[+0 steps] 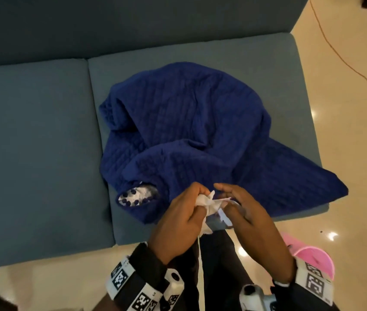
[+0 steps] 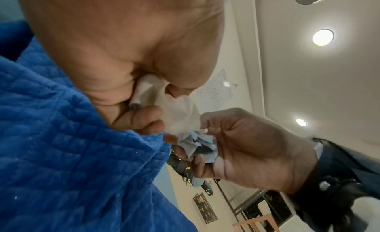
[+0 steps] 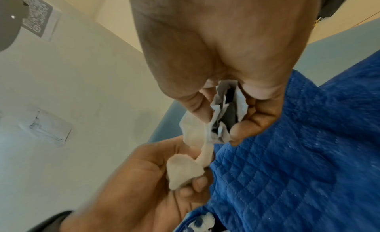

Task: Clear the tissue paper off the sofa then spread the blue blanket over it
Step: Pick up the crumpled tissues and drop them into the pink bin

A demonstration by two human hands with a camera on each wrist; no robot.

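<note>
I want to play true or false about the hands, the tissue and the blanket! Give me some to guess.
1. Both hands hold tissue paper. True: the left hand and the right hand each grip some.
2. The blue blanket is spread flat over the whole sofa. False: it lies bunched on the right cushion.
3. The left cushion has tissue on it. False: none shows there.
4. A pink bin stands on the floor by the right hand. True.
5. The blanket is red. False: it is blue.

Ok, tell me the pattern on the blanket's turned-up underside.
White with dark blue dots, on the blue blanket's folded corner; clearest in the head view.
</note>
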